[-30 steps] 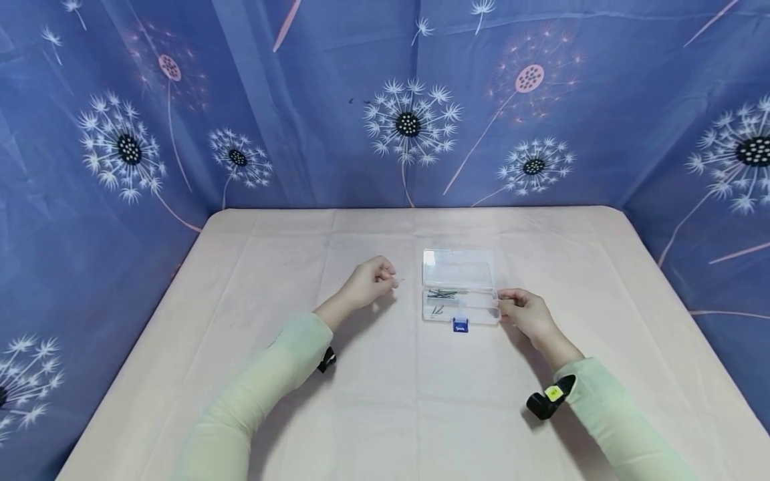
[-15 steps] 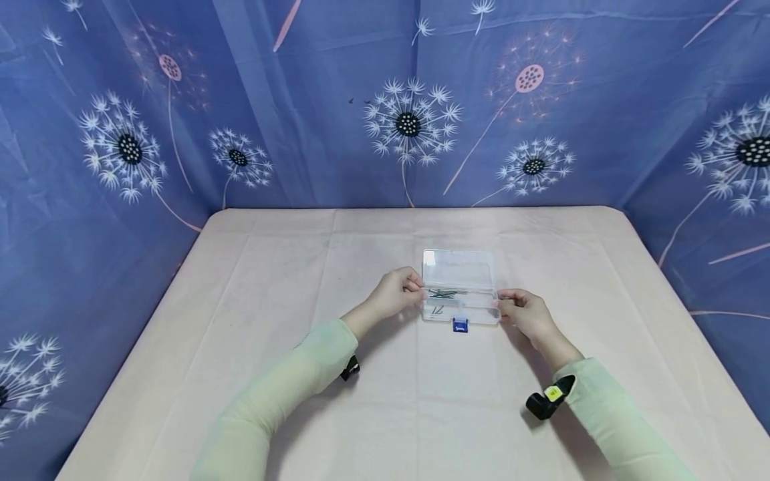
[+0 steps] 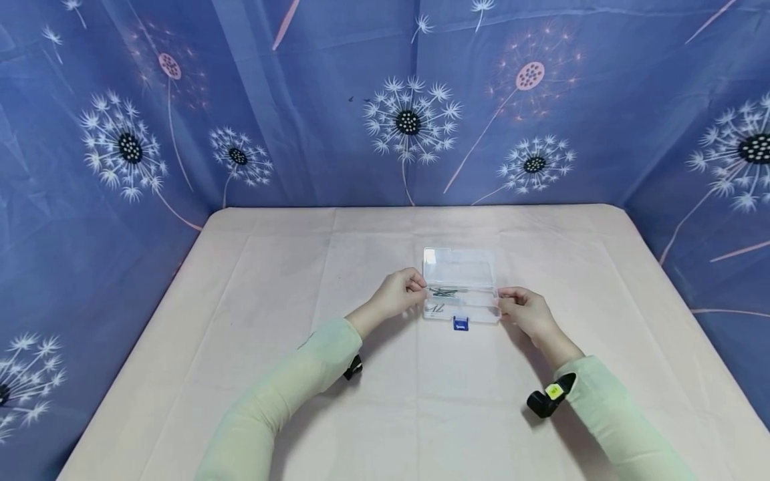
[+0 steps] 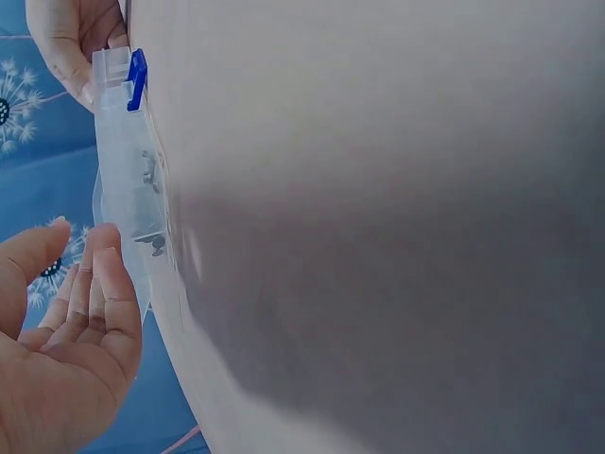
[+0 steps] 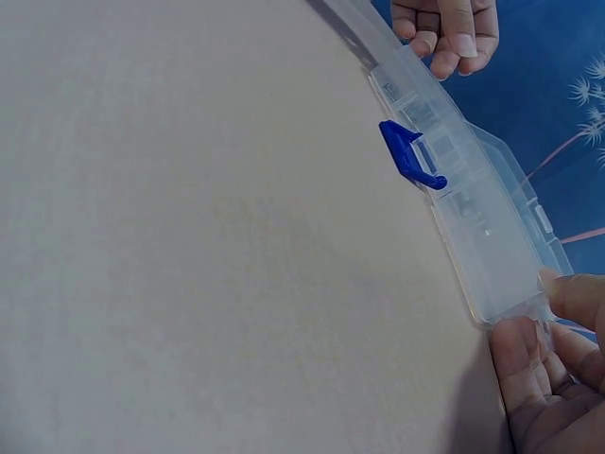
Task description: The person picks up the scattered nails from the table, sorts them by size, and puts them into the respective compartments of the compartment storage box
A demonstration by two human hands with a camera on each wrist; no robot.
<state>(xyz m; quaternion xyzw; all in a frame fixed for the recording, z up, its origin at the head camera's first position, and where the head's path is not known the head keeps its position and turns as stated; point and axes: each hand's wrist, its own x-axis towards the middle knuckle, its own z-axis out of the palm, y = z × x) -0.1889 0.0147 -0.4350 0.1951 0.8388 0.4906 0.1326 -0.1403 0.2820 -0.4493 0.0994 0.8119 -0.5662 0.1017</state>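
Observation:
A clear plastic compartment box (image 3: pixel 481 314) lies on the table with its lid (image 3: pixel 460 267) raised at the back. Several thin, dark screw-like pieces (image 3: pixel 444 292) fill its back left compartment; a few shorter ones (image 3: pixel 434 308) are in the front left. At the box's left end is my left hand (image 3: pixel 394 294), fingertips over the edge. Thumb and fingers stand apart in the left wrist view, nothing visible between them. With thumb and fingers my right hand (image 5: pixel 558 388) pinches the box's right end.
A blue latch (image 3: pixel 460 324) hangs from the box's front edge. Pale pink cloth (image 3: pixel 415 414) covers the table. Blue curtains (image 3: pixel 313 133) with dandelion prints rise behind and at both sides. A black wrist camera (image 3: pixel 546 401) sits below the right sleeve.
My left hand, earlier pinching a small thin piece left of the box, has moved right to the box's left end; that piece is no longer visible between its fingers. The right hand stays put.

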